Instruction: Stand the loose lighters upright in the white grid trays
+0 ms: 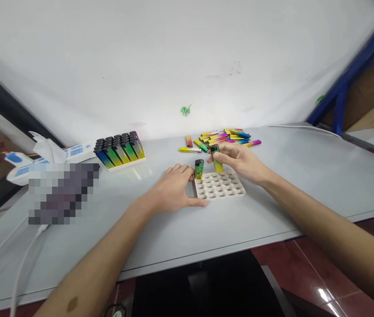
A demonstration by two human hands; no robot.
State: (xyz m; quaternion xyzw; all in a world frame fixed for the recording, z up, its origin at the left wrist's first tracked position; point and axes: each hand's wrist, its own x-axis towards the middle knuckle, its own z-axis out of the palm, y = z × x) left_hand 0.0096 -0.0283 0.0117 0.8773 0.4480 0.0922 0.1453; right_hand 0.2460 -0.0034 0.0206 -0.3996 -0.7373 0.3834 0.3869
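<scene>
A white tray (pixel 220 185) with rows of holes lies on the table before me. My left hand (pixel 175 189) grips its left side, with the thumb along the front corner and the fingers near the back corner. One green lighter (pixel 199 170) with a black top stands upright in the back left hole. In my right hand (pixel 235 159), a green and yellow lighter (pixel 218 159) is pinched upright at the tray's back row. Whether its lower end is inside a hole I cannot tell.
Several loose colourful lighters (pixel 218 139) lie in a pile behind the tray. At the left stands a filled lighter tray (pixel 127 164), beside a white power strip (pixel 78 152) and a pixelated dark object (pixel 64 193) with a white cable (pixel 30 246). A wall (pixel 160 66) rises behind.
</scene>
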